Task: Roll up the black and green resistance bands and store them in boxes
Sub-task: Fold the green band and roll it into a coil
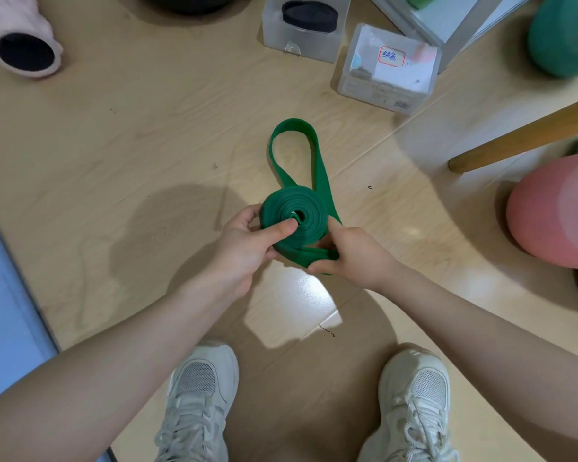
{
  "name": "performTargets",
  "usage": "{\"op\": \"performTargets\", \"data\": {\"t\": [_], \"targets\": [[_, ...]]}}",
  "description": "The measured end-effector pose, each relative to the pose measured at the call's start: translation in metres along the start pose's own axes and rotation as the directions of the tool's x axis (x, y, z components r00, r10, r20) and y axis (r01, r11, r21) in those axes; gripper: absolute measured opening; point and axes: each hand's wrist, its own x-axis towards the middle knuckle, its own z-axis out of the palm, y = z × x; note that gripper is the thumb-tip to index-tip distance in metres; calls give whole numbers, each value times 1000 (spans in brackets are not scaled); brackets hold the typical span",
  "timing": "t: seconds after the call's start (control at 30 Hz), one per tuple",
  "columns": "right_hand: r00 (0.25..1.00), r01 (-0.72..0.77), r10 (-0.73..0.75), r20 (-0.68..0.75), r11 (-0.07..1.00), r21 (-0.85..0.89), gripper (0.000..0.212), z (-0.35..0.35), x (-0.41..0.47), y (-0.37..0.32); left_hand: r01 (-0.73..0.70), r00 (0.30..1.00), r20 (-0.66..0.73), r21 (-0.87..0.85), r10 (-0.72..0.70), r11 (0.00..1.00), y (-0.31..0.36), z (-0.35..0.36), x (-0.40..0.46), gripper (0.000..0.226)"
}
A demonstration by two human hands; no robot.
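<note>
Green band [294, 215] approx. 3/4 coiled, held above floor betw. both hands. Left hand [247, 241] grips coil, thumb pressed on its face. Right hand [351, 255] pinches the strap feeding in. Loose loop runs straight away from hands, toward boxes [386, 70]; black band [309, 15] already boxed.

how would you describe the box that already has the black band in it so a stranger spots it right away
Look along the top edge of the pale wooden floor, past the loop of the green resistance band. The open frosted plastic box sits left of the closed clear box with the red-bordered label. Only it holds a rolled black band.
</note>
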Motion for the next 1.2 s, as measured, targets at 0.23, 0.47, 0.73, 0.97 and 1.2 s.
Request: {"op": "performTargets", "data": {"t": [0.23,0.47,0.73,0.97,1.2], "targets": [[933,237,-306,-188,917,-320,19,6,-17,27,-12,998,57,1,12,1000,3,-5,5,29],[891,114,-277,-360,904,-412,17,-34,-14,17,-58,989,140,143,37,988,33,16,4,25],[956,105,-182,-231,945,-310,89,-70,-12,-16,-116,939,338,469,-57,875,95,19,5,27],[969,207,-212,-127,977,-51,107,-47,-22,-8,-84,885,401,635,-235,768,86,11,2,19],[962,226,-188,-196,954,196,89,-45,-21,-6,-59,935,317,577,-157,815,81,20,3,18]]}}
